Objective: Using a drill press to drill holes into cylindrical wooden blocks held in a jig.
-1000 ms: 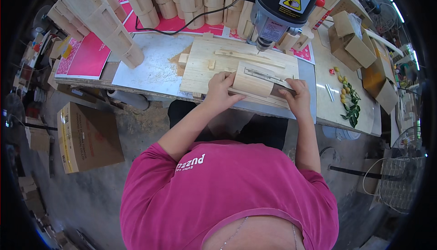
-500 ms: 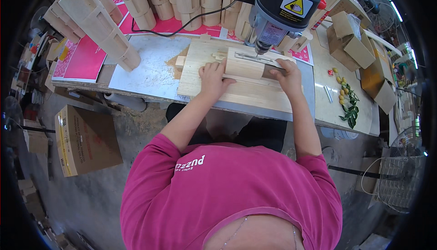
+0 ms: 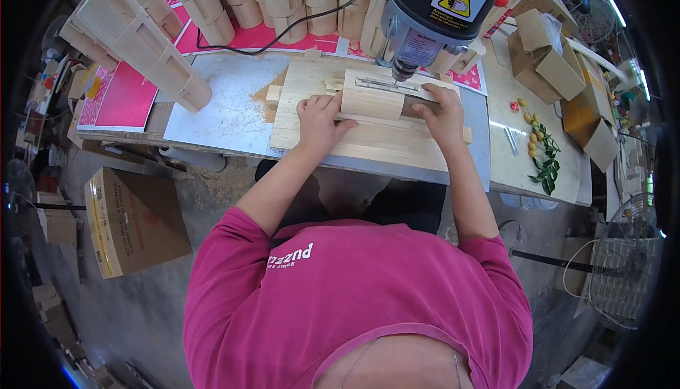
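I see both hands on the pale rectangular wooden block (image 3: 373, 103) beneath the grey drill press head (image 3: 433, 6) — left hand (image 3: 320, 121) flat-fingered, right hand (image 3: 440, 114) curled round its end

You have just one view here, and it comes from a camera on your own head. It looks almost straight down, so your pink shirt (image 3: 354, 304) fills the bottom and the workbench (image 3: 227, 105) sits near the top. The round lens bends straight edges near the rim. The bench is close, about as far as your arms reach, and the floor (image 3: 149, 297) is farther down.
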A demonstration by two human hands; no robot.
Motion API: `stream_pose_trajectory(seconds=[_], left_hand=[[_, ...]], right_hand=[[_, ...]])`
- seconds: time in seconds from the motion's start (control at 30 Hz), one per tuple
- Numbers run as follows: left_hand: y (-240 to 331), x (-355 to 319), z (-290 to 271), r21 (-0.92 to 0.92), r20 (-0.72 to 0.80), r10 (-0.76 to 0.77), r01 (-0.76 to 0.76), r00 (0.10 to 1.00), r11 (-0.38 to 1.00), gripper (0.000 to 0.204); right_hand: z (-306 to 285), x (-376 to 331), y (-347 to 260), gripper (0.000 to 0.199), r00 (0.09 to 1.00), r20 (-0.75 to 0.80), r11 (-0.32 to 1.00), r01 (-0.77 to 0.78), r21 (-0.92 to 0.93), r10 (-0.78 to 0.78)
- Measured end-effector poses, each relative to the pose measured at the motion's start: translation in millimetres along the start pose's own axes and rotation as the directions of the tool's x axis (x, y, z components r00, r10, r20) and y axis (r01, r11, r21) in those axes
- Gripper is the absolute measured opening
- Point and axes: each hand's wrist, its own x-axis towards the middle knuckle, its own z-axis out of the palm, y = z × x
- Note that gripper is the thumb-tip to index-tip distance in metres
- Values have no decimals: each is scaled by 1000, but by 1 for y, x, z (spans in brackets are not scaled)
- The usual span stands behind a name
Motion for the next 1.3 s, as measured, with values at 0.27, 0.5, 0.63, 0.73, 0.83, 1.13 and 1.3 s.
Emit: stream_pose_trajectory(seconds=[0.27,0.5,0.63,0.73,0.83,1.13,1.3], left_hand=[[-11,3,-4,-1,129,11,-11,992,1000,56],[-10,5,-9,18,160,13,-16,987,1000,53],[-12,3,-6,40,160,22,-29,987,999,53],[-13,3,-5,38,155,18,-25,988,999,53],[-11,3,-6,35,172,2,-8,985,999,52],[-12,4,-4,-4,115,34,-34,993,999,46],[-6,8,-6,-32,128,58,-54,990,998,42]], right_hand=[[-24,12,0,52,989,42,916,-145,375,139],[-107,127,-14,37,911,-354,832,21,554,213],[-108,159,-44,26,970,-223,914,-2,406,101],[-106,156,-60,30,972,-236,986,27,165,13],[-118,135,-76,33,967,-255,999,-30,-17,25],[-95,34,-92,12,963,-258,989,38,-142,-74],[-60,4,-76,9,918,-395,996,71,52,-45]])
